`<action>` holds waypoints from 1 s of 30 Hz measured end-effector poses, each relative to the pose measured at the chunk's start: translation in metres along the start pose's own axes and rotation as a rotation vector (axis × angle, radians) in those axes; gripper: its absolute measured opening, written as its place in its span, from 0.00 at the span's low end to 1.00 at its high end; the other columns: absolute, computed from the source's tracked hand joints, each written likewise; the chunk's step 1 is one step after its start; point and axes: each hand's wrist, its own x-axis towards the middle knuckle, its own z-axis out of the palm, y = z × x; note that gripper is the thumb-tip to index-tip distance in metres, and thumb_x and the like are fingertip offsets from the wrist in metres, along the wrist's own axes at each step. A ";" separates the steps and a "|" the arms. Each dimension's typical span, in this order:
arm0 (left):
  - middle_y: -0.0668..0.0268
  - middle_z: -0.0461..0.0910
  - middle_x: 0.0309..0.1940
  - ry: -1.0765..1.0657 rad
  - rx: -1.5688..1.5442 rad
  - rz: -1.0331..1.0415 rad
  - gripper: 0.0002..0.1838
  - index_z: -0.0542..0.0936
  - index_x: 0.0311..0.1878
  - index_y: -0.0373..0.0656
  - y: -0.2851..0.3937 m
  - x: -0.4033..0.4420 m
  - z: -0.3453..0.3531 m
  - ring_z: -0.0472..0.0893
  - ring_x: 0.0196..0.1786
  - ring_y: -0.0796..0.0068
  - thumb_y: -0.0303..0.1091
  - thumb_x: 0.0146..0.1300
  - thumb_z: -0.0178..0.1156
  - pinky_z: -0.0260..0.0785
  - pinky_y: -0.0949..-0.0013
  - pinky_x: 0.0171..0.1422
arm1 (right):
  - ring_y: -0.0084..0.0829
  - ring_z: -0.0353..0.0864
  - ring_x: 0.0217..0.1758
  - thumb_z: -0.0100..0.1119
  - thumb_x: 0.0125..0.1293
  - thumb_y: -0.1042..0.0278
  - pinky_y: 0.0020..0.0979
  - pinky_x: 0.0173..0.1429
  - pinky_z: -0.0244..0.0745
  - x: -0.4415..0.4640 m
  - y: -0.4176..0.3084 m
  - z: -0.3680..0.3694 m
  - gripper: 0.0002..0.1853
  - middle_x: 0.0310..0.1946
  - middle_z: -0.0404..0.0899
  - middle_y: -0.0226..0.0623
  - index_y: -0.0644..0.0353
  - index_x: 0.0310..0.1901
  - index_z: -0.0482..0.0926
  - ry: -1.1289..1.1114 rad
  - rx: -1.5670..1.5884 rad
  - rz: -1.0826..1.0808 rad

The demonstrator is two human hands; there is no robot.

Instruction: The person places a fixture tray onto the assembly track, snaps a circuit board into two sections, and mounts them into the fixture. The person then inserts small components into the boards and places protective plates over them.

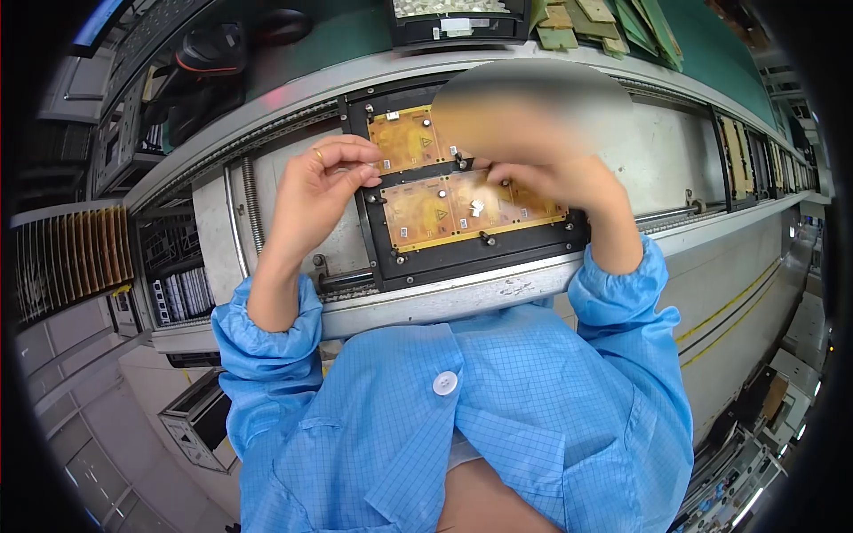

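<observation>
A black carrier frame (435,269) holds two rows of yellow-brown circuit boards. My left hand (322,188) is at the frame's left side, thumb and fingertips pinched together beside the upper-row board (400,147); anything between them is too small to make out. Over the right part of the lower-row board (418,213), my right hand (555,182) has its fingers curled in, and what they hold, if anything, is hidden. A white connector (477,209) lies on the lower row, and another white connector (393,115) sits at the upper board's top edge. A blurred patch covers the upper right boards.
The carrier rests on a conveyor with a metal front rail (444,298). Behind it stands a black bin (458,28) of small white parts. Upright boards fill a rack (71,258) at left. More carriers (737,160) sit farther right on the line.
</observation>
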 end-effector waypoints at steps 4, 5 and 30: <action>0.62 0.83 0.42 0.025 0.209 0.021 0.09 0.86 0.45 0.36 0.004 -0.004 0.015 0.84 0.47 0.73 0.18 0.63 0.64 0.79 0.71 0.53 | 0.36 0.77 0.48 0.71 0.52 0.79 0.36 0.52 0.76 -0.001 -0.009 0.021 0.12 0.39 0.82 0.29 0.56 0.40 0.89 -0.164 0.017 -0.039; 0.62 0.83 0.42 0.024 0.218 0.023 0.09 0.86 0.45 0.36 0.006 -0.005 0.018 0.84 0.47 0.73 0.18 0.63 0.64 0.79 0.71 0.53 | 0.37 0.77 0.49 0.71 0.51 0.80 0.36 0.52 0.76 -0.002 -0.008 0.023 0.14 0.40 0.82 0.30 0.55 0.41 0.89 -0.230 0.015 -0.050; 0.64 0.78 0.30 0.241 0.735 0.349 0.10 0.89 0.36 0.43 -0.007 -0.013 0.058 0.79 0.37 0.72 0.20 0.49 0.73 0.71 0.70 0.33 | 0.26 0.77 0.39 0.63 0.64 0.80 0.28 0.45 0.72 -0.051 0.015 -0.040 0.05 0.35 0.82 0.34 0.65 0.42 0.83 0.358 0.085 0.189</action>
